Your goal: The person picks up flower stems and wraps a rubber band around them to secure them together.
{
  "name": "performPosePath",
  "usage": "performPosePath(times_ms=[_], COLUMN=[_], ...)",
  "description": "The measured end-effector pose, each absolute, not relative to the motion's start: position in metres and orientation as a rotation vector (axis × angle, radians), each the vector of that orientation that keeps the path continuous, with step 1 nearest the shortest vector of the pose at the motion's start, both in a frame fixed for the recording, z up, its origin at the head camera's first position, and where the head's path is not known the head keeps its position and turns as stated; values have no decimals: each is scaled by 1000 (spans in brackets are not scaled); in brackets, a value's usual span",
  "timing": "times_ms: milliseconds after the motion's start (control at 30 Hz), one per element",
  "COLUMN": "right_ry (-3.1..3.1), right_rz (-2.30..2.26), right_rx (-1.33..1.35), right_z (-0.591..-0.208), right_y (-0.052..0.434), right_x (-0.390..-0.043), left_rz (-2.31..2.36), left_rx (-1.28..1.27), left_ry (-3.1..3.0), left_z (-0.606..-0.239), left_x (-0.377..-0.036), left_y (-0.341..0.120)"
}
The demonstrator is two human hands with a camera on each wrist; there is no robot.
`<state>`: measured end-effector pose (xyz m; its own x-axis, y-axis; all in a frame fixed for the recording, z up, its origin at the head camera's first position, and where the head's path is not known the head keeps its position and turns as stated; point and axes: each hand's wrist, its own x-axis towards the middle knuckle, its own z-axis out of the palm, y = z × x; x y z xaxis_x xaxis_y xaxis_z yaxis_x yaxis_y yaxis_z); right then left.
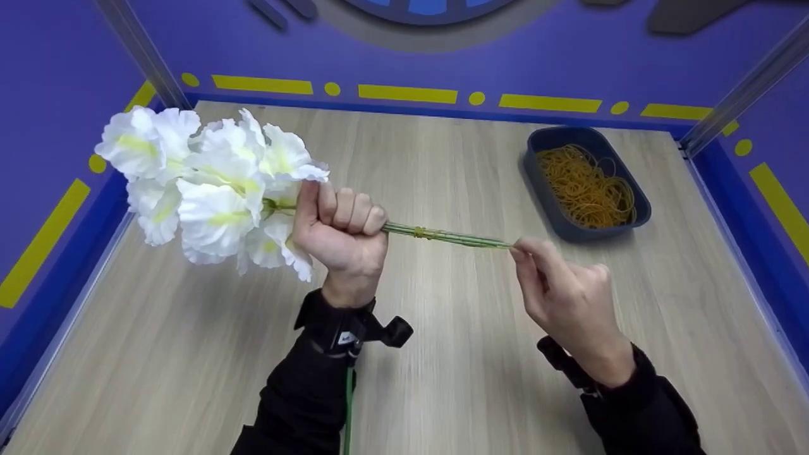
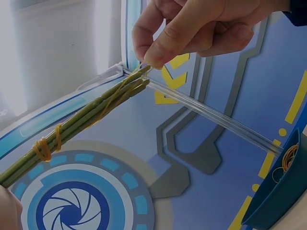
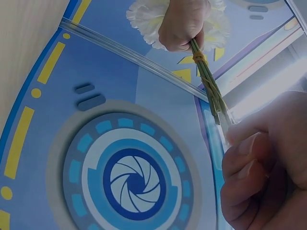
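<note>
The bench (image 1: 442, 354) had a light wooden surface with blue walls around it. A dark blue tray (image 1: 542, 183) stood on it near the far right corner, filled with yellow rubber bands (image 1: 584, 186).

A dark blue tray (image 1: 639, 203) is seen at the far right of the wooden table (image 1: 442, 354), filled with loose orange rubber bands (image 1: 584, 186). The table is enclosed by purple-blue walls (image 1: 556, 57) marked with yellow dashes and dots. Clear corner posts (image 1: 746, 88) are seen at both far corners.
</note>
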<state>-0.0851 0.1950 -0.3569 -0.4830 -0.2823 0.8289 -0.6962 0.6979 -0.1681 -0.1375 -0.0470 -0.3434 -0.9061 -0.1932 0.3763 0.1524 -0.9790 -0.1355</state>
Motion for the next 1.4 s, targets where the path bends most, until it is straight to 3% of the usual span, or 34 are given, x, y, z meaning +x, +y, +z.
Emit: performPosePath(times_ms=[1400], right_ry=[-2176], right_rz=[659], right_rx=[1123], right_z=[-343], right_y=[217], right_x=[-87], left_rz=[-3071], left_rx=[-680], left_ry=[90], left_z=[-335], left_x=[-132], left_y=[-56])
